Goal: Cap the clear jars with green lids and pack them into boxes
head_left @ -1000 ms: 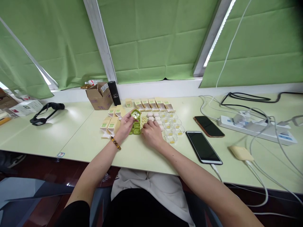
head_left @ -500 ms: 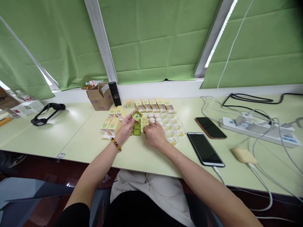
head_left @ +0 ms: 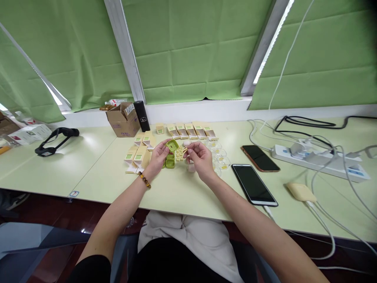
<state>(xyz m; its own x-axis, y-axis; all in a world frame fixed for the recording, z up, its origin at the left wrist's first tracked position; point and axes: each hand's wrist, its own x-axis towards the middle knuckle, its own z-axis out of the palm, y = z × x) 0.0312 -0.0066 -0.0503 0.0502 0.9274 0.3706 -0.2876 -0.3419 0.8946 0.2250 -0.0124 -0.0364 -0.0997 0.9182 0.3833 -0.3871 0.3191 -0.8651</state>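
My left hand [head_left: 159, 156] is closed on a small green square cup [head_left: 172, 145], tilted with its open side towards me. Beside it, my right hand [head_left: 200, 158] pinches a small pale-yellow piece [head_left: 184, 150] in its fingertips, just right of the cup and apart from it. More green cups [head_left: 170, 162] stand on the table below. Between the hands lie several little yellow pieces [head_left: 178, 154] in rows. Pale blocks [head_left: 191, 168] sit partly hidden under my right hand, and clear plastic covers [head_left: 223, 162] are to its right.
Small cream cartons [head_left: 141, 156] stand left of my hands, with another row [head_left: 193, 131] behind. A cardboard box [head_left: 123, 120] and black bottle [head_left: 141, 116] are at the back. Two phones [head_left: 255, 184] [head_left: 260, 158], a power strip [head_left: 319, 162] and cables lie right; a black headset [head_left: 57, 141] left.
My right hand has lifted from the small pieces on the table and turned, with a yellow piece now in its fingertips. The green cup in my left hand has tipped slightly.
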